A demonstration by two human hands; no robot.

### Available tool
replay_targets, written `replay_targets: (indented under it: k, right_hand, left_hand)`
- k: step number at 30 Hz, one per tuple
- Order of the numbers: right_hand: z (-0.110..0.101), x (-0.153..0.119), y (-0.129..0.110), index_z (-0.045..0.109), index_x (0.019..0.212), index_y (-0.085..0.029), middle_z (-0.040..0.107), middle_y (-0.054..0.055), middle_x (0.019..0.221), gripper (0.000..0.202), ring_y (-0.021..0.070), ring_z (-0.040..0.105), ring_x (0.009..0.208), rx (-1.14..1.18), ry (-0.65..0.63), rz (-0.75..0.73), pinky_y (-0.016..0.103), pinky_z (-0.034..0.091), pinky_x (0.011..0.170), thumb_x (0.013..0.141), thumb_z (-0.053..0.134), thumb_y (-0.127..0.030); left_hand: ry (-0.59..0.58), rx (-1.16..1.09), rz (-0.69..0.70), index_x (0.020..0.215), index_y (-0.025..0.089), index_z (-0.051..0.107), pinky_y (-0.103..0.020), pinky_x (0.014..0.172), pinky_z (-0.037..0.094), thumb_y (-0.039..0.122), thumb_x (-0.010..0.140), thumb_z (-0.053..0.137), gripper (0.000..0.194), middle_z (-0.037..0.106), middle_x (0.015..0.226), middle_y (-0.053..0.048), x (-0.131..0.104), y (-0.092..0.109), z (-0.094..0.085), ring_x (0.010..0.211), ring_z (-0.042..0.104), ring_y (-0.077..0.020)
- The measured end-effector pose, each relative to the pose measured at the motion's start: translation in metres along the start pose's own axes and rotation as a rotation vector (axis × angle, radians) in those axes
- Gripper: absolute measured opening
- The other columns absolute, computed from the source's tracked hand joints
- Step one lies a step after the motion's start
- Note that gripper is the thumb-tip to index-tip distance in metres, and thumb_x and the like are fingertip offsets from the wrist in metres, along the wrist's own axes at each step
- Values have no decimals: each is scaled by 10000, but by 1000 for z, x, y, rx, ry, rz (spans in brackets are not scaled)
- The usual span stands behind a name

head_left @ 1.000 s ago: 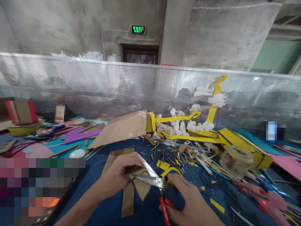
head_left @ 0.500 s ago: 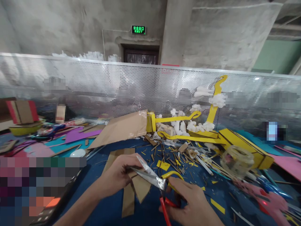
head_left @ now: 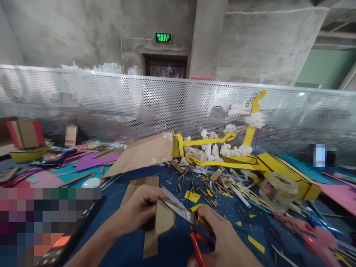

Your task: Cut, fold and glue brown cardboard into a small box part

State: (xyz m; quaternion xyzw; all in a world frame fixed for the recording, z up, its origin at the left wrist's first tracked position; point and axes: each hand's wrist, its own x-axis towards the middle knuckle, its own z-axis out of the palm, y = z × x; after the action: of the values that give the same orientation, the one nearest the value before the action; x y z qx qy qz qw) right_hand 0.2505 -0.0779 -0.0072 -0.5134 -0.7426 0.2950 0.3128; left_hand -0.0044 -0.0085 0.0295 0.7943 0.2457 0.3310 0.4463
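Note:
My left hand (head_left: 139,207) is closed on a small piece of brown cardboard (head_left: 164,219), gripping it near its upper left edge. My right hand (head_left: 222,233) is wrapped round a pair of scissors (head_left: 182,210) with yellow and red handles. The blades point up and left, lying across the top of the cardboard piece close to my left fingers. Below my left hand, a cardboard strip (head_left: 151,245) shows on the blue table cover; part of it is hidden by the hand. Another flat cardboard piece (head_left: 144,181) lies just behind.
Cardboard scraps (head_left: 205,185) and yellow offcuts litter the table beyond my hands. A pink glue gun (head_left: 314,233) and a clear jar (head_left: 279,191) stand at right, before a yellow construction (head_left: 289,174). A large cardboard sheet (head_left: 144,152) lies behind, against the perforated metal screen (head_left: 111,100).
The scissor blades have come closer together over the cardboard. The held piece has turned and now hangs more squarely from my left hand. My right hand has dropped slightly.

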Motion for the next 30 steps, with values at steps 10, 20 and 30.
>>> replay_targets:
  k: [10,20,30]
  right_hand:
    - [-1,2,-1,494,1069,-231,629,97,1176,633,305,642,986,-125,-133,67,362,504,804,548,844,-144]
    - [8,-1,7,505,889,-239,618,-9,828,328,167,550,697,4,-60,-87,256,419,626,701,769,-282]
    - [7,-2,10,430,713,-246,471,-76,653,454,111,389,560,34,-63,-57,243,279,509,725,833,-454]
  left_hand:
    - [-88,120,15,969,165,811,-281,766,563,444,983,618,340,795,923,-105,1,5,1,855,712,-209]
    - [-85,58,7,951,177,817,-261,727,566,414,957,669,279,797,902,-87,-2,-1,-1,819,713,-198]
    - [-160,-79,-170,768,141,763,-193,521,431,498,934,670,405,685,650,-24,-4,-2,-2,544,506,-109]
